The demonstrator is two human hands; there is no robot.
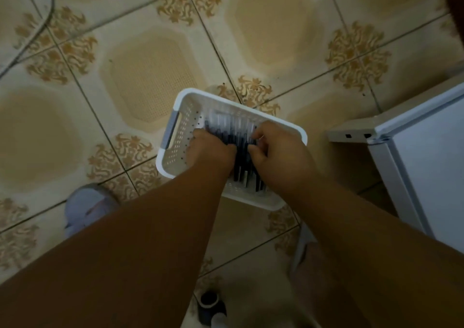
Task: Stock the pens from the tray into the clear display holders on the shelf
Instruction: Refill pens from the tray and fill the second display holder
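A white perforated tray with grey handles sits on the tiled floor below me. Several dark pens with clear caps lie packed side by side inside it. My left hand reaches into the tray and its curled fingers grip a bunch of pens from the left. My right hand is beside it, fingers curled round pens on the right side of the bunch. The two hands hide the middle of the pens. No display holders are in view.
A white cabinet stands at the right, with a pale box-like base beside it. A grey slipper is at lower left, another foot at lower right. A small dark bottle stands at the bottom.
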